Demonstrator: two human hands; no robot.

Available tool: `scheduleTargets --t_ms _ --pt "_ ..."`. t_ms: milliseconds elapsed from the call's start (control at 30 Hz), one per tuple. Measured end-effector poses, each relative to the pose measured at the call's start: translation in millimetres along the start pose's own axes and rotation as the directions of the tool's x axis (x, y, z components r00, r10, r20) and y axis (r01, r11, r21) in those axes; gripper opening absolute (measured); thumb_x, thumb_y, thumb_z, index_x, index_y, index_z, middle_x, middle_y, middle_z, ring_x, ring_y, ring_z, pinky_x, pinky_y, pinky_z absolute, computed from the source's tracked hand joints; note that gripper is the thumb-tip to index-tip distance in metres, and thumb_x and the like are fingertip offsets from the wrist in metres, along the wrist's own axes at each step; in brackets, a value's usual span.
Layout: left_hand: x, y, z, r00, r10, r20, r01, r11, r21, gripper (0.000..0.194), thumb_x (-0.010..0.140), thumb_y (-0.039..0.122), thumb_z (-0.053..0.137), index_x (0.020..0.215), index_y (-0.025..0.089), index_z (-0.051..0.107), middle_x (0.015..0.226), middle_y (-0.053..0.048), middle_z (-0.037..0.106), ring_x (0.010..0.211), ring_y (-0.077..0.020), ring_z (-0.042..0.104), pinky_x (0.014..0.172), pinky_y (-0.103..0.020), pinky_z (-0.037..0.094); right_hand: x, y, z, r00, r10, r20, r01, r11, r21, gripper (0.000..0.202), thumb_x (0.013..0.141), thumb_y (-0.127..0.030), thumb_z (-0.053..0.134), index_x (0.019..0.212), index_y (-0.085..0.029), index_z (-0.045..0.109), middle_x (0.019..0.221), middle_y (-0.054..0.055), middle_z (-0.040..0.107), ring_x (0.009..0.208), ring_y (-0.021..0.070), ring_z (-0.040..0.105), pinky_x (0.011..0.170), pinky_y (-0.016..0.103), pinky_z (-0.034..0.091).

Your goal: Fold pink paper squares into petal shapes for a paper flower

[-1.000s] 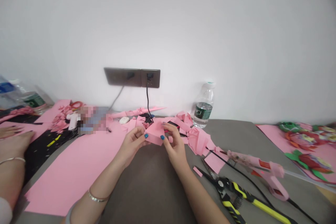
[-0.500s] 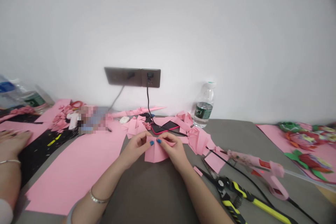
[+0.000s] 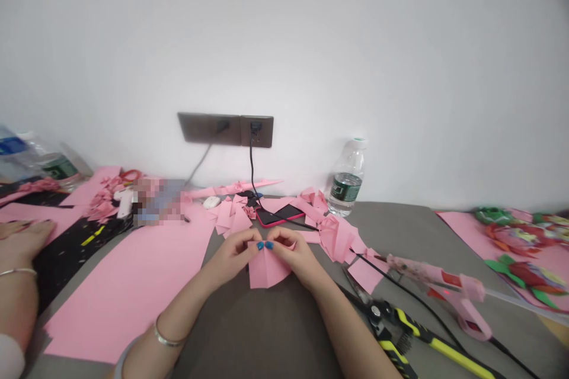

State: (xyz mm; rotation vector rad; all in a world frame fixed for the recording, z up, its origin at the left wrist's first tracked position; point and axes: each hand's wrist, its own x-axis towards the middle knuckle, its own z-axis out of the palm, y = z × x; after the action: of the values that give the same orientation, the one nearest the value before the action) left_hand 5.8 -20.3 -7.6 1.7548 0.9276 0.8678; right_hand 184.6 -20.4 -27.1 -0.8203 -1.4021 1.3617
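Note:
A small piece of creased pink paper [image 3: 267, 269] is pinched along its upper edge between my two hands, its lower part hanging above the grey table. My left hand [image 3: 237, 253] grips it from the left, thumb in front and fingers bent behind. From the right, my right hand [image 3: 296, 254] holds it the same way, and the two blue-nailed thumbs nearly meet at a vertical crease. Just beyond the hands lies a phone [image 3: 280, 215] with a red edge. Large pink sheets [image 3: 133, 284] spread beside my left forearm.
Scissors-like shears [image 3: 377, 311] and a pink glue gun [image 3: 448, 287] with its cable lie to the right. A water bottle [image 3: 347, 177] stands by the wall, near folded pink paper [image 3: 335, 237]. Another person's hand [image 3: 26, 240] rests at far left. Paper flowers [image 3: 528, 275] lie far right.
Both hands have come slightly lower and nearer with the paper. The thumbs have drawn closer together at the crease, and more of the paper's front faces me.

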Motion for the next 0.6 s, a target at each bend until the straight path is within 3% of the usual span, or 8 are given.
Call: scheduleTargets --t_ms 267,600 --pt "-3.0 -1.9 0.3 0.998 0.012 0.06 -0.016 0.997 0.069 0.025 0.085 0.03 0.048 0.064 0.019 0.041 0.062 0.004 0.035 0.058 -0.0113 0.031 0.054 -0.023 0.024 -3.0 -7.4 -1.3 0.991 0.047 0.126 -0.048 0.999 0.01 0.026 0.079 -0.043 0.07 0.071 -0.019 0.064 0.069 -0.001 0.057 0.065 0.0138 0.049 0.062 0.025 0.038" --pt "-3.6 6.9 5.6 0.996 0.088 -0.01 -0.085 0.984 0.156 0.024 0.086 0.025 0.047 0.063 0.018 0.048 0.057 0.004 0.037 0.054 -0.011 0.033 0.052 -0.024 0.022 -2.7 -7.3 2.0 0.998 0.035 0.056 -0.039 0.997 0.072 0.027 0.076 -0.043 0.072 0.068 -0.02 0.062 0.067 -0.002 0.054 0.064 0.0139 0.047 0.063 0.025 0.038"
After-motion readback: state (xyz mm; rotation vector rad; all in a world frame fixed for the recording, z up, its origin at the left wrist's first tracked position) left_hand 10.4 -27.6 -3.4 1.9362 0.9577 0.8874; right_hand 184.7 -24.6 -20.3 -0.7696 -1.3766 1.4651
